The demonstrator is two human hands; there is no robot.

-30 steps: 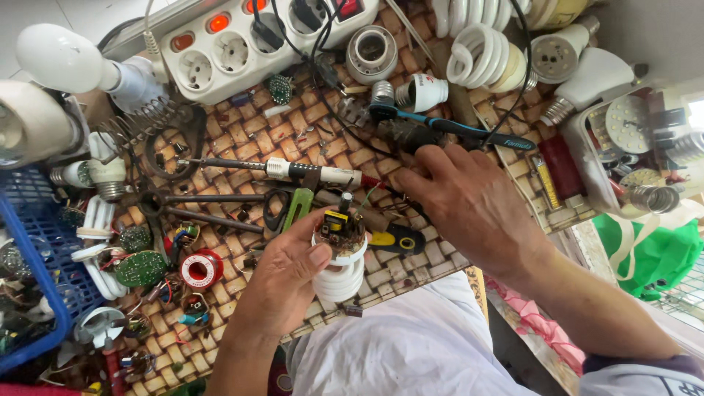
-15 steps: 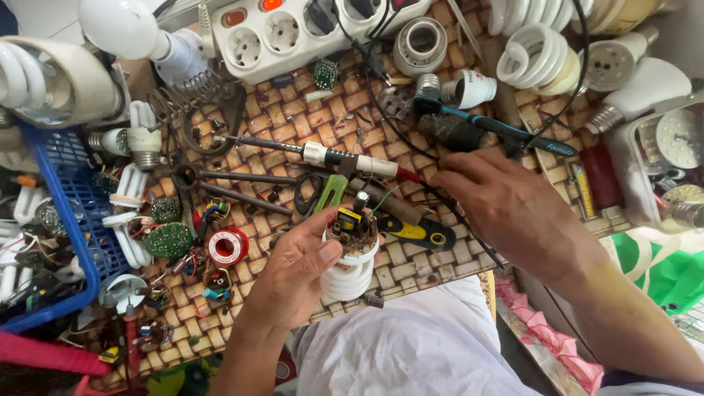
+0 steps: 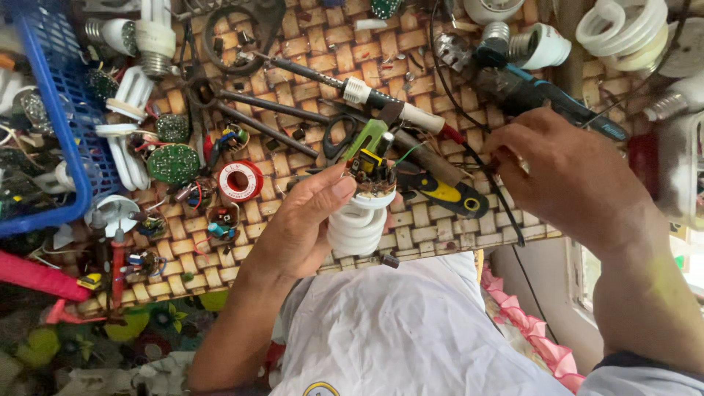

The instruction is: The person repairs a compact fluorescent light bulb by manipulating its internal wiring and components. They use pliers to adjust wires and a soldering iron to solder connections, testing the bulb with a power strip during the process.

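Left hand (image 3: 308, 227) still grips the white spiral lamp with exposed circuit board (image 3: 361, 213); right hand (image 3: 572, 176), fingers curled, has shifted to 3 o'clock, pinching thin black wire (image 3: 506, 209) — grip unclear.

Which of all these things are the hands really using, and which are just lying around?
In use:
- left hand holding the spiral bulb with its small circuit board showing
- right hand at a thin black wire

Lying about:
- red solder reel
- scissors
- blue basket
- round green board
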